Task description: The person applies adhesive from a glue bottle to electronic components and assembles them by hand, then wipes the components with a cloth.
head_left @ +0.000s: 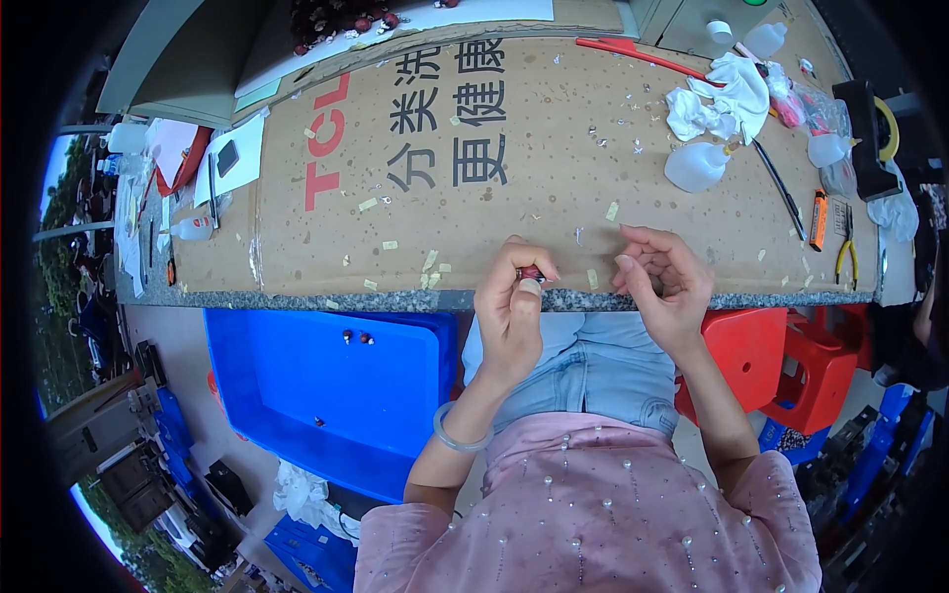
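Between the thumb and curled fingers of my left hand (512, 316) is a small dark-red rounded piece (531, 272); its exact kind is too small to make out. That hand is at the front edge of the table, above the cardboard sheet (534, 217). To its right, my right hand (667, 287) hovers over the same edge with loosely curled fingers apart, and nothing shows in it. Small pale tape scraps (431, 261) lie on the cardboard near both hands.
A blue bin (326, 395) at lower left holds a few small dark-red pieces (367, 338). On the table's right are a squeeze bottle (697, 166), white cloth (741, 94), yellow-handled pliers (847, 259) and an orange box cutter (819, 219). Red stools (741, 361) stand below.
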{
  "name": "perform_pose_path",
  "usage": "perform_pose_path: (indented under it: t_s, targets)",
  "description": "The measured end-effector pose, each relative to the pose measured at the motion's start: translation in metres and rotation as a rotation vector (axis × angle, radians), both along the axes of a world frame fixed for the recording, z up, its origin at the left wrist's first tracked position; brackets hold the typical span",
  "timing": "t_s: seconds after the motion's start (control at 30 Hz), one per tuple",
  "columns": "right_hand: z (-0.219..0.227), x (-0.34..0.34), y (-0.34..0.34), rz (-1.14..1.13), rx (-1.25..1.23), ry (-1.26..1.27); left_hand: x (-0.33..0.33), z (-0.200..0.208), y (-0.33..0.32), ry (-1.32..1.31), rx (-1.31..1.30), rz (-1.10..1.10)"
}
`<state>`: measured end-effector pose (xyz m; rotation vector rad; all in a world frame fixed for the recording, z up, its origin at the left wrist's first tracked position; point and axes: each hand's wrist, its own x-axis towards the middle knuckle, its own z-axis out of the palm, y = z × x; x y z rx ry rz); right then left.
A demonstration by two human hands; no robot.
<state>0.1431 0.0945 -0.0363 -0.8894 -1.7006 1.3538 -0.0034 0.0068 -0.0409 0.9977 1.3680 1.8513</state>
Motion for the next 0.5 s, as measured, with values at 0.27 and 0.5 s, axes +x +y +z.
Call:
perform_pose_path:
  t_s: [0.27,0.5]
  targets:
    - [-0.0013,0.0002,-0.0006,-0.006,-0.02,0.002,-0.0001,0.0047,-0.0005,0.0,-0.034,-0.006]
    - [0.0005,-0.0006,-0.0006,-0.007,-0.029,0.011,0.0001,0.0064,0.0001,-0.031,-0.055,-0.018]
